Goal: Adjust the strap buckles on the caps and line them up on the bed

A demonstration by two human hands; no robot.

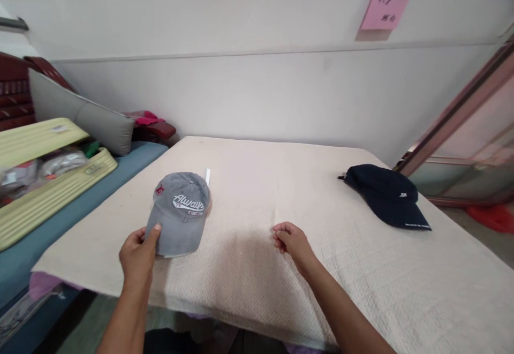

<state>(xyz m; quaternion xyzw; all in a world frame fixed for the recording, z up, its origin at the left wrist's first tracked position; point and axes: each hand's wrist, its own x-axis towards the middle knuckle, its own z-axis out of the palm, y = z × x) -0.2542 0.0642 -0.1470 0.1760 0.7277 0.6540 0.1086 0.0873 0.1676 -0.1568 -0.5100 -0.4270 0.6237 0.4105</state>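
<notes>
A grey cap (180,212) with white "Always" lettering lies on the cream cloth-covered table (257,268), left of centre. My left hand (138,255) grips the edge of its brim, thumb on top. My right hand (291,241) rests on the cloth near the middle, fingers curled loosely with nothing in them. A dark navy cap (387,196) lies apart at the far right of the table.
A blue surface at the left carries a pale yellow open case (48,193) with packed items and a grey cushion (80,110). A pink note (385,6) is stuck on the white wall. A glass-panelled frame (469,145) leans at the right.
</notes>
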